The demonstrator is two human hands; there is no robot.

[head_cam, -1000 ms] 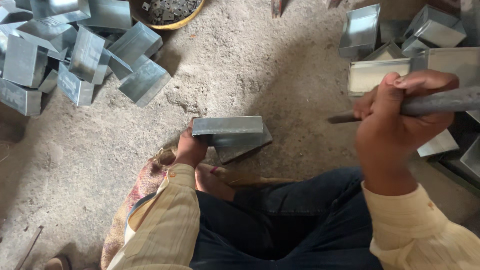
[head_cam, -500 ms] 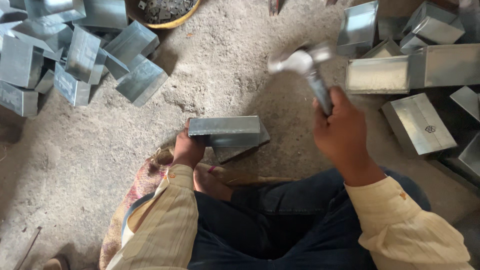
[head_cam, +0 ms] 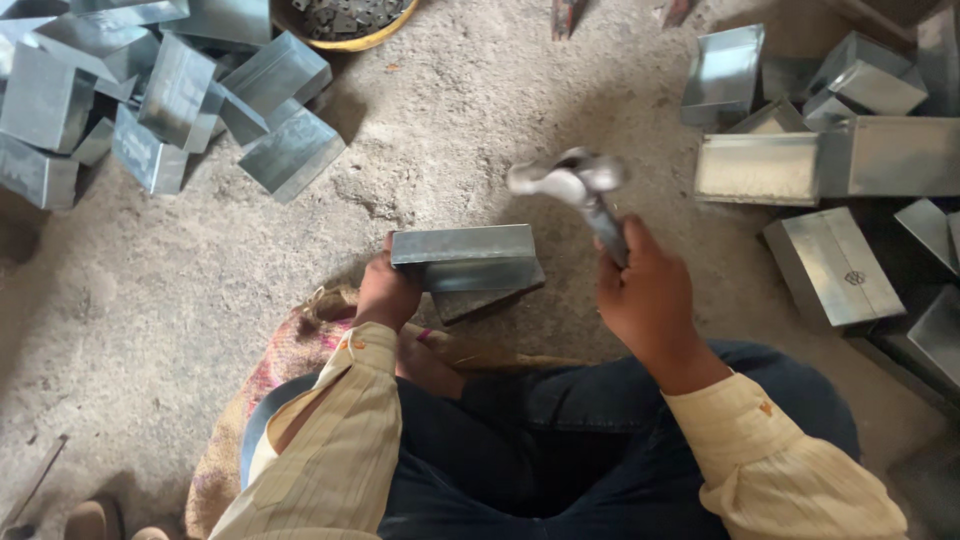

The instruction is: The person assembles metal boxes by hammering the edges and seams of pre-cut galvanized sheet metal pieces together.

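Observation:
My left hand [head_cam: 386, 290] grips the left end of a folded grey sheet-metal box [head_cam: 465, 245] that lies on a dark flat block [head_cam: 492, 297] on the sandy floor. My right hand [head_cam: 648, 290] is closed round the handle of a metal hammer [head_cam: 575, 182]. The blurred hammer head hangs just to the right of and above the box, not touching it. I sit cross-legged in dark trousers and a pale striped shirt.
Several finished metal boxes [head_cam: 170, 95] are heaped at the upper left, and more metal boxes [head_cam: 830, 160] lie at the right. A yellow-rimmed bowl [head_cam: 345, 20] of small dark parts stands at the top. A patterned cloth [head_cam: 285, 360] lies under my left knee.
The hammer has swung from far right, level with my raised right hand, down and leftward towards the box. My left hand and the box have stayed put.

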